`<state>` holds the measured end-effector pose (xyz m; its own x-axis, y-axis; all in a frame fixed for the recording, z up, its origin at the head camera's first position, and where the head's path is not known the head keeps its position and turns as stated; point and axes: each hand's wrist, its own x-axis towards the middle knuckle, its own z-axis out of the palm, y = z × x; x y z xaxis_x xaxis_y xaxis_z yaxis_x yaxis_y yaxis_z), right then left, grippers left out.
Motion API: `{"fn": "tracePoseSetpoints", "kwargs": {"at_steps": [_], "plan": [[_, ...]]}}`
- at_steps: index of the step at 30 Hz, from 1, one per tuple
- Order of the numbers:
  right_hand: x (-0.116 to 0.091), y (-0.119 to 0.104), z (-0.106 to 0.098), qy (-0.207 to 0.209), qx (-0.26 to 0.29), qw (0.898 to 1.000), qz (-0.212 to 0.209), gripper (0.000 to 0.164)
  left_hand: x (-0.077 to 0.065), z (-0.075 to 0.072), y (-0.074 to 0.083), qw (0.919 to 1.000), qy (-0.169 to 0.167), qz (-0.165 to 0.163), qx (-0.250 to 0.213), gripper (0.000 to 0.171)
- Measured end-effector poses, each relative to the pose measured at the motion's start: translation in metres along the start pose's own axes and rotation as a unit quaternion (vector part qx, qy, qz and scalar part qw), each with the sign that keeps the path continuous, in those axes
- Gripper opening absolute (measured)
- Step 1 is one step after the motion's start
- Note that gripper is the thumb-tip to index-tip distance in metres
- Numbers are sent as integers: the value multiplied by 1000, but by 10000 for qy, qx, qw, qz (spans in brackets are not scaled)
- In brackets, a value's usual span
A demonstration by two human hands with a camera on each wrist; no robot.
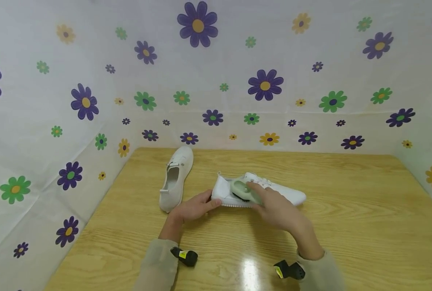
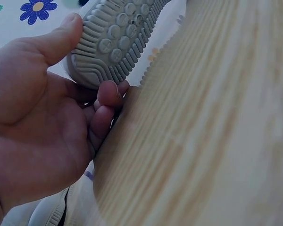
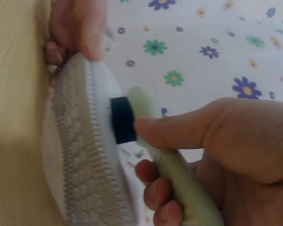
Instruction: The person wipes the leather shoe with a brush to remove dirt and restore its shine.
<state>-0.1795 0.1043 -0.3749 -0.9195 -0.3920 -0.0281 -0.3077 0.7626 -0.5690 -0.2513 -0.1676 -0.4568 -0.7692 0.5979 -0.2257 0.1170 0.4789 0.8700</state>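
A white lace-up shoe (image 1: 289,194) lies tipped in the middle of the table, toe to the right. My left hand (image 1: 194,207) grips its heel, thumb at the sole edge; the left wrist view shows the studded grey sole (image 2: 118,42) facing the camera. In my right hand (image 1: 278,208) is a pale green scrub brush (image 3: 191,190), thumb along its top and fingers curled below. Its dark bristles (image 3: 123,120) press against the shoe's side just above the sole. The shoe's far side is hidden.
A second white shoe (image 1: 182,159) stands upright to the left, toe pointing away, close to my left hand. The wooden table (image 1: 354,202) ends at a flower-printed white sheet (image 1: 230,64) hanging behind and at both sides.
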Motion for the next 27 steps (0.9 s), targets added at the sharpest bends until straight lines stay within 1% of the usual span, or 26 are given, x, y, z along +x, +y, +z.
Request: {"fn": "tracePoseSetpoints", "kwargs": {"at_steps": [3, 7, 10, 13, 15, 17, 19, 22, 24, 27], "plan": [[-7, 3, -9, -104, 42, 9999, -20, 55, 0, 0, 0, 10000, -7, 23, 8, 62], [-10, 8, -16, 47, -53, 10000, 46, 55, 0, 0, 0, 9999, 100, -20, 69, 64], [-5, 8, -11, 158, -144, 9998, 19, 56, -1, -1, -1, 9998, 165, -69, 109, 63], [0, 4, -4, 47, -108, 9999, -74, 57, -2, -1, -2, 9998, 144, -71, 131, 62], [-1, 2, -5, -60, -77, 9999, -134, 57, -2, 0, -2, 9998, 116, -39, 139, 61], [-6, 2, -10, -180, -24, 9998, -67, 57, -2, 0, -1, 9998, 116, -24, 151, 61], [-12, 3, -17, -212, -36, 9997, 85, 57, -2, 1, 1, 9998, 124, -6, 153, 63], [-17, 6, -24, -90, -99, 9995, 298, 57, -1, 1, 3, 9997, 188, -57, 112, 66], [-15, 7, -23, 37, -135, 9993, 357, 57, -1, 2, 3, 9997, 206, -101, 81, 67], [-8, 7, -14, 145, -172, 9991, 353, 58, -1, 3, 2, 9997, 207, -118, 50, 66]]}}
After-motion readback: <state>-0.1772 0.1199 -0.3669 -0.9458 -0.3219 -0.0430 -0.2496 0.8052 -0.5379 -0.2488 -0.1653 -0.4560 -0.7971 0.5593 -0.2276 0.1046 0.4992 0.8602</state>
